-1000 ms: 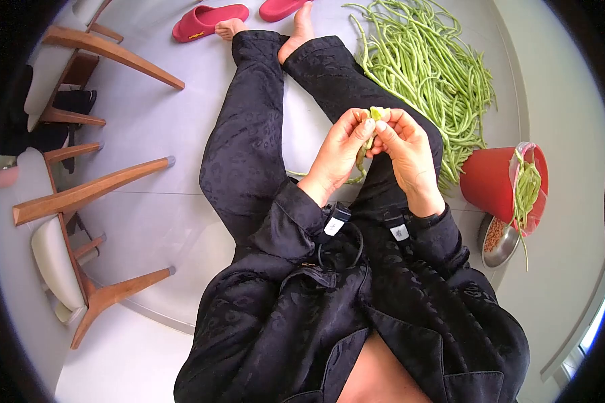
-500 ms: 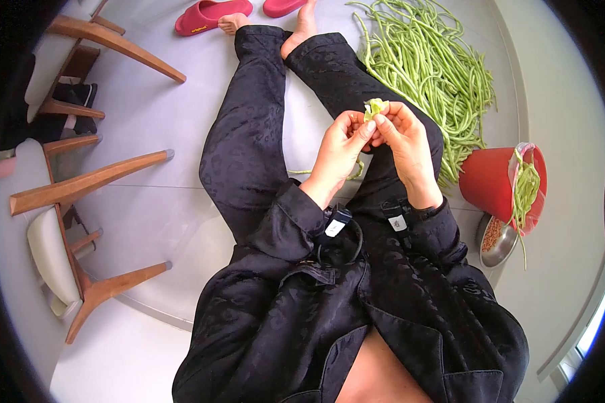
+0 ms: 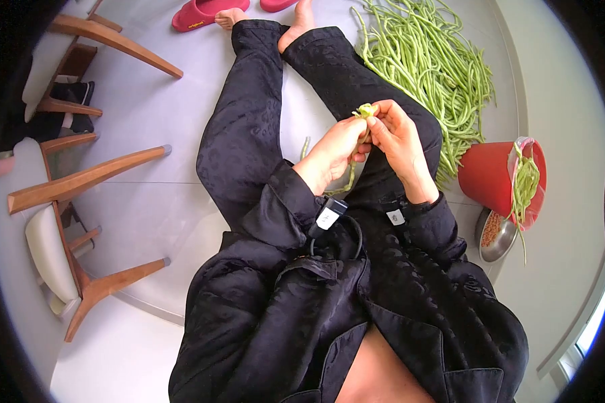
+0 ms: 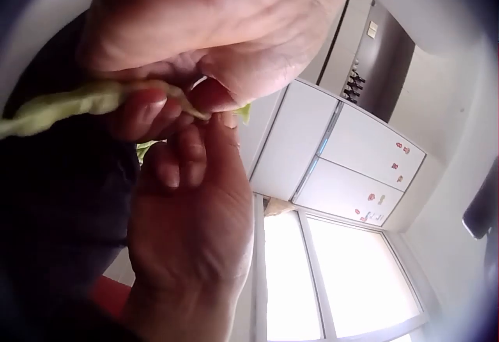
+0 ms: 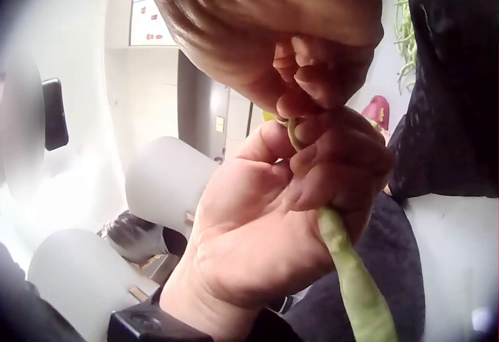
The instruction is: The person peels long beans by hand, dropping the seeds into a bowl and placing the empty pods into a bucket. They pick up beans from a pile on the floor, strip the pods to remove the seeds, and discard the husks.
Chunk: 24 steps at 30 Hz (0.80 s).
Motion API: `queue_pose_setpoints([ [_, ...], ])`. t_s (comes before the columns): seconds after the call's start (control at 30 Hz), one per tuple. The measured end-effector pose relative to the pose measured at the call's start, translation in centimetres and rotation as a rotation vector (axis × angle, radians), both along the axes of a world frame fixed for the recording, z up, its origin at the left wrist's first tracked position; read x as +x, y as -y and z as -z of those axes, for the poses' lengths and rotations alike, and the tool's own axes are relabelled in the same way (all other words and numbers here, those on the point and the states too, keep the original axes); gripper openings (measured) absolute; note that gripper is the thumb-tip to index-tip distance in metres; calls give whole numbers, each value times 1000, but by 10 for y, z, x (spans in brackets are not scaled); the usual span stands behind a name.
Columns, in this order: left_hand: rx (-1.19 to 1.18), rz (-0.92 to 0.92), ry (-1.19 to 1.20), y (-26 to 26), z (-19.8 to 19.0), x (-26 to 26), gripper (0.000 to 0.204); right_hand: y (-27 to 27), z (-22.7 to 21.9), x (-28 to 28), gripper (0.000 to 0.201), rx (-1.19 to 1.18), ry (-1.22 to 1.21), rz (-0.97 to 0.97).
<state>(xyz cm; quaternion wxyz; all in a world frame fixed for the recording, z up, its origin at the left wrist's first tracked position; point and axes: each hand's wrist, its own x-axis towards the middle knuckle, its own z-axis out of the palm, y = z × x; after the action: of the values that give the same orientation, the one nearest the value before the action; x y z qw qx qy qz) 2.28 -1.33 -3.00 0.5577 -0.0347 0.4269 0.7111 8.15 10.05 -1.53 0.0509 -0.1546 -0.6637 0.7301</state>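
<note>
A pale grey tiled floor carries a tangled heap of long green bean pods, a tilted red plastic bucket and, just beside it, a shiny metal bowl. Wooden-legged chairs stand opposite. Above black patterned trousers, the left hand's grip is clamped round one pale green bean pod; the right hand's grip pinches a yellow-green piece.

Rolls the left hand further over than half a second ago, swinging the loose end of the bean from sideways to pointing forward.
</note>
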Motion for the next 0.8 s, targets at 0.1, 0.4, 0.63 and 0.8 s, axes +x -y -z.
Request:
queue_pose_setpoints([
  [0.1,48,-10,88,3,9,-4,15,-5,1,-4,9,72,46,-48],
  [0.4,63,50,56,7,16,-2,13,-9,0,-8,8,-52,65,-97],
  [0.63,175,-70,7,10,15,-1,14,-11,-11,-11,12,-63,49,-37],
  [0.8,209,-295,15,7,13,1,15,-13,-2,-8,17,-42,73,54],
])
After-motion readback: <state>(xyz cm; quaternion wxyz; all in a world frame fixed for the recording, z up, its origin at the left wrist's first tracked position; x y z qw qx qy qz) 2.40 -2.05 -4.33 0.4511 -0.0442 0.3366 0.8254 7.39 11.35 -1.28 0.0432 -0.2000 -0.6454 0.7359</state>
